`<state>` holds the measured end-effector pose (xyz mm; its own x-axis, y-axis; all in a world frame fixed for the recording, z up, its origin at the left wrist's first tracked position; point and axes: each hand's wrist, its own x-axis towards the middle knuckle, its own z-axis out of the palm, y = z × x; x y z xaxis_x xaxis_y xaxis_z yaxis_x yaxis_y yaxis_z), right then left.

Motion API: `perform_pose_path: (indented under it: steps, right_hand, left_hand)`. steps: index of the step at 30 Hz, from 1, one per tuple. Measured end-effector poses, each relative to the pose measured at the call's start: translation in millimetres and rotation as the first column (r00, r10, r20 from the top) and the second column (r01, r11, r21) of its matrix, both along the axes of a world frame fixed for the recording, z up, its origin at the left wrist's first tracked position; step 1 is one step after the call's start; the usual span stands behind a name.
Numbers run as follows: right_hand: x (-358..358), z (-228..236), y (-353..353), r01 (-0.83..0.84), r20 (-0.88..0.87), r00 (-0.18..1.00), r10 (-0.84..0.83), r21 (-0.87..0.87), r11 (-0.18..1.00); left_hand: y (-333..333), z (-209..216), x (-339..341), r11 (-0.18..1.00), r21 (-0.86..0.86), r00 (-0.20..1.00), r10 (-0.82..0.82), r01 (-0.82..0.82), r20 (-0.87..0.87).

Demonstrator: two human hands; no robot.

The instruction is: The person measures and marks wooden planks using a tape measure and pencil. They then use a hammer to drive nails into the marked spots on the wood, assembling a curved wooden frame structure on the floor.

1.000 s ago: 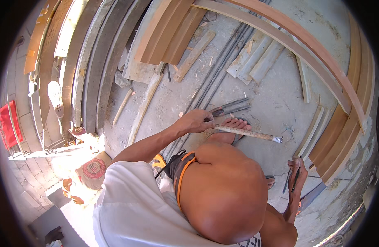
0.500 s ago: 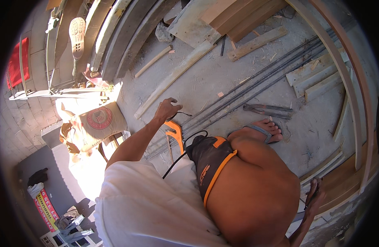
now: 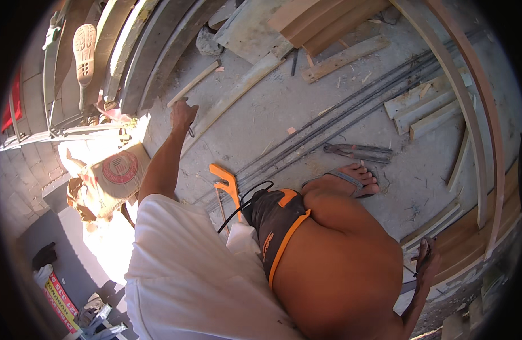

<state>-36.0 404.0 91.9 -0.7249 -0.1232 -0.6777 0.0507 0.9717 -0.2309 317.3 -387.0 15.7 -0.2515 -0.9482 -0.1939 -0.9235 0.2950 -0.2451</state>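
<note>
My left hand (image 3: 183,117) reaches far forward over the concrete floor, its fingers curled. A thin dark looped wire (image 3: 191,132) sticks out beneath it. The fingertips are at the near end of a short wooden stick (image 3: 197,83); whether they touch it I cannot tell. At the lower right, my right hand (image 3: 427,259) is closed beside some wooden boards, with a thin dark piece showing near the fingers. What it grips is too shadowed to name. An orange-handled hacksaw (image 3: 229,182) lies on the floor by my knee.
Long steel rods (image 3: 323,120) cross the floor diagonally, with large pincers (image 3: 358,152) near my sandalled foot (image 3: 351,180). A long wooden strip (image 3: 238,99) lies ahead. Curved frames (image 3: 470,113) rise at the right. A paper sack (image 3: 116,175) stands at the left.
My left hand has moved forward and left, from beside the rods to the short stick's near end, the wire moving with it. My right hand remains by the boards. The view has shifted slightly.
</note>
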Motion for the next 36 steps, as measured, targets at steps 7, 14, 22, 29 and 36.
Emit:
perform_pose_path:
  steps: [7,14,22,29,36]
  right_hand:
    - [-5.6,17.9,8.0,-0.142,-0.191,0.971,0.142,0.013,0.99]
    - [41.3,20.0,25.8,-0.016,-0.133,0.991,0.014,-0.013,1.0]
    - [54.3,54.2,25.7,0.218,-0.109,0.971,-0.215,0.021,0.976]
    - [64.1,69.8,9.6,0.09,-0.133,0.987,-0.091,-0.014,0.996]
    - [81.8,105.2,56.9,0.287,-0.236,0.935,-0.264,0.066,0.956]
  left_hand:
    - [24.3,-20.1,-120.7,0.858,0.484,0.977,-0.081,0.17,-0.199]
    - [176.8,-9.0,-238.3,0.475,0.798,0.929,-0.209,0.37,-0.306]
    - [265.2,-0.6,-330.5,0.188,0.915,0.93,-0.162,0.358,-0.331]
    - [325.0,-15.1,-361.9,-0.062,0.965,0.951,-0.165,0.255,-0.262]
    - [330.9,-18.7,-343.2,-0.112,0.994,0.975,-0.222,0.002,-0.027]
